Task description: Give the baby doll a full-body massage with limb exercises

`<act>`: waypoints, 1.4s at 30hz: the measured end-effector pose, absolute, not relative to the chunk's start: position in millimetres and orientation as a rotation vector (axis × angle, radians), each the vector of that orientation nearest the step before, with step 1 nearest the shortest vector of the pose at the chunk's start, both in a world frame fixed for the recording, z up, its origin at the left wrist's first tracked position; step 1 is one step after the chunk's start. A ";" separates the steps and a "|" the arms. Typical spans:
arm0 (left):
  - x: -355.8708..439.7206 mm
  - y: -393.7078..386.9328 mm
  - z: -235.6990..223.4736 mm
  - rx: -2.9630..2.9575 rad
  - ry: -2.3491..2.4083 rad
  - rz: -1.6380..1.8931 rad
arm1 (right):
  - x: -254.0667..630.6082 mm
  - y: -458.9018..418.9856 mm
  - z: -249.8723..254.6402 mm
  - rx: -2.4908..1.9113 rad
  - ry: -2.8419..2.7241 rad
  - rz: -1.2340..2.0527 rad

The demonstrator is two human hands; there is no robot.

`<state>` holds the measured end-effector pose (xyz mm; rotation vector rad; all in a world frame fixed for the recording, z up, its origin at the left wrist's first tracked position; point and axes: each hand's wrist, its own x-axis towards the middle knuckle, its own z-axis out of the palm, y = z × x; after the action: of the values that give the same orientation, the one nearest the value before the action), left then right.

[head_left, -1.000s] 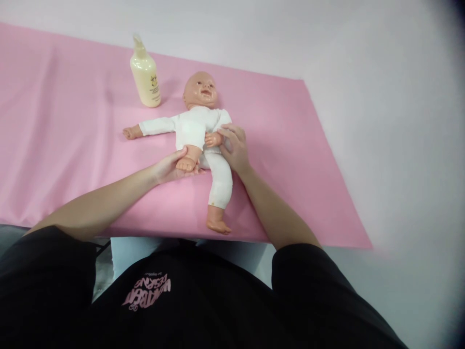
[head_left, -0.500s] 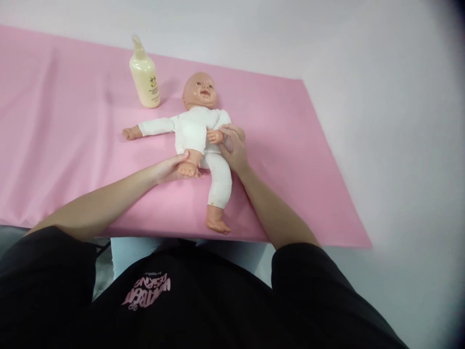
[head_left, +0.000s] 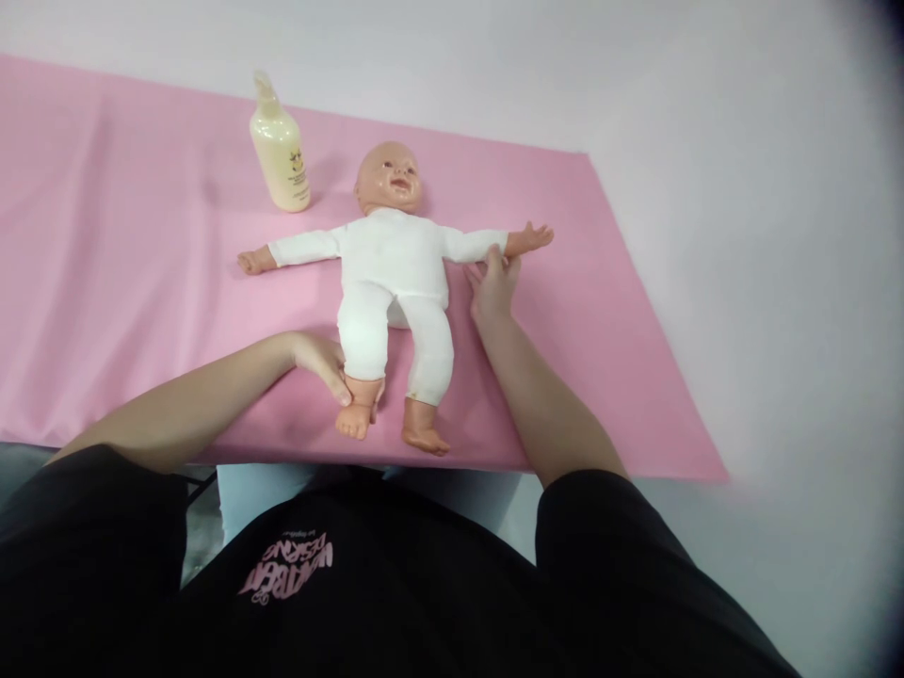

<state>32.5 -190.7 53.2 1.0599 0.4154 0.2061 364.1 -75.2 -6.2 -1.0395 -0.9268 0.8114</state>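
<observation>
The doll (head_left: pixel 395 259) lies on its back on the pink cover (head_left: pixel 600 358), with its head toward the far side and its feet close to the near edge. Your left hand (head_left: pixel 321 365) is grasping the doll's ankle (head_left: pixel 364 390) at the left, thumb on one side and fingers on the other. Your right hand (head_left: pixel 495 287) is grasping the doll's forearm (head_left: pixel 476 246) at the right, near the wrist, and this arm is stretched to the right. The pump bottle (head_left: pixel 281 160) stands at the far left, apart from the doll's head.
</observation>
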 end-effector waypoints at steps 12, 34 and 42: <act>44.0 -181.5 87.6 1.291 0.225 -0.269 | 371.4 -68.7 -11.7 -1.029 -0.777 0.968; 50.6 -171.9 59.2 0.678 0.554 0.668 | 327.6 -112.2 22.8 -1.011 -1.804 0.198; 57.0 -175.1 61.4 0.719 0.578 0.671 | 329.4 -110.2 21.3 -1.043 -1.957 0.136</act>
<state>57.0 -175.1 61.4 0.7188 0.5779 0.6710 329.4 -110.2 21.3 -1.0429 -1.9574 0.1360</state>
